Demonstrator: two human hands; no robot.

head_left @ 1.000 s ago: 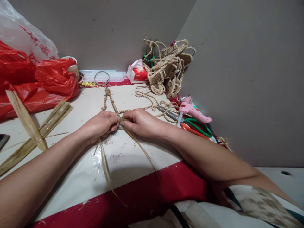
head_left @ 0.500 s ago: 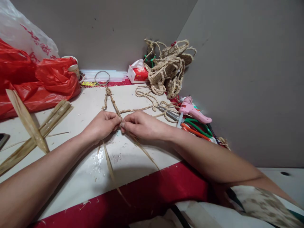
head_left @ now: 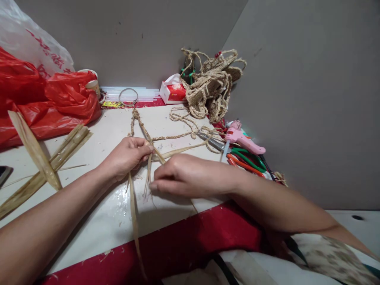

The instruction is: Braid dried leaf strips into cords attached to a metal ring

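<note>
My left hand [head_left: 129, 155] pinches the lower end of a braided straw cord [head_left: 143, 128], where loose strips fan out. The cord runs up the board to a knotted bend. My right hand [head_left: 178, 174] is just below and to the right, fingers closed at one of the short hanging straw strands [head_left: 149, 174]. A longer straw strip [head_left: 133, 209] hangs from under my left hand past the board's front edge. Another flat strip [head_left: 185, 149] stretches to the right above my right hand. My right fingertips are partly hidden.
Wide dried leaves [head_left: 53, 168] lie crossed at left beside a red plastic bag [head_left: 68, 99]. At right are a pink glue gun [head_left: 243, 140], scissors with green-orange handles [head_left: 246, 160] and coiled straw braids [head_left: 210, 87]. A tissue pack [head_left: 173, 91] stands behind the white board [head_left: 113, 122].
My right hand has moved down toward me, away from my left fingers. A flat strip now extends to the right, and short strands show below my left hand, which stays nearly in place.
</note>
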